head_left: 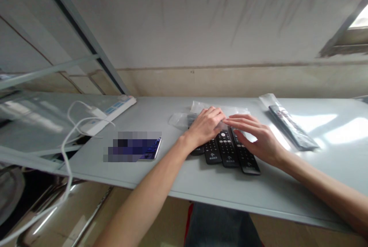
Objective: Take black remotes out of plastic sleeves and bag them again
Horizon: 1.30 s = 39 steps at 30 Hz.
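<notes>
Several black remote controls (228, 151) lie side by side on the grey table, fanned slightly, with their lower ends toward me. Their upper ends are partly covered by my hands. My left hand (204, 125) rests over the left remotes with its fingers curled together; its fingertips are hidden. My right hand (257, 135) reaches in from the right, fingers stretched out and thumb apart, over the rightmost remotes. The fingertips of both hands nearly meet. Clear plastic bags (220, 108) lie behind and beside my left hand, partly under it.
Another remote in a clear plastic sleeve (293, 128) lies to the right. A phone (151, 149), partly blurred out, lies on the left. Behind it are a white power strip (115, 112) and a white cable (67, 158). The table's front edge (212, 203) runs close to me.
</notes>
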Each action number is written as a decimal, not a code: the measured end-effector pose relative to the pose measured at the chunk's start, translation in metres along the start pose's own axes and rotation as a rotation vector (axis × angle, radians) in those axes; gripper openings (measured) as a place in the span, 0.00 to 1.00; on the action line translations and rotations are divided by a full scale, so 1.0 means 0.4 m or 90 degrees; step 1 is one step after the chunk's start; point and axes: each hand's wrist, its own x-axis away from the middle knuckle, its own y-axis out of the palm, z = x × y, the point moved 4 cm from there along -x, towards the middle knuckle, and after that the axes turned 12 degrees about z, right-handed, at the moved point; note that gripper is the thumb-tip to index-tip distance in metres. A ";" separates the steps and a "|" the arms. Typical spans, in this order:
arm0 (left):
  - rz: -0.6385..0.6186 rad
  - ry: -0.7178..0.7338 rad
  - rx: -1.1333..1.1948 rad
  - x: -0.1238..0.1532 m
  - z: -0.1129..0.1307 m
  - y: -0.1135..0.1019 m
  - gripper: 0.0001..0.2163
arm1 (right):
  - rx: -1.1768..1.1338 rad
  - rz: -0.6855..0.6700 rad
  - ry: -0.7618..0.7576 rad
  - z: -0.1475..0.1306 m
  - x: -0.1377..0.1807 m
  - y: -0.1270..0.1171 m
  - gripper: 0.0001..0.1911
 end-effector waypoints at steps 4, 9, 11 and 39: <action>-0.014 0.001 -0.007 0.000 0.002 -0.004 0.08 | 0.014 -0.009 0.031 0.005 0.007 0.000 0.24; -0.030 0.011 -0.011 -0.002 0.015 -0.011 0.05 | 0.038 -0.026 0.014 0.007 0.011 0.006 0.25; -0.039 0.018 -0.018 -0.001 0.024 -0.011 0.06 | 0.040 -0.033 0.000 0.004 0.009 0.007 0.26; 0.017 -0.008 0.034 0.000 -0.002 -0.007 0.13 | 0.029 -0.094 -0.043 -0.030 0.001 0.014 0.28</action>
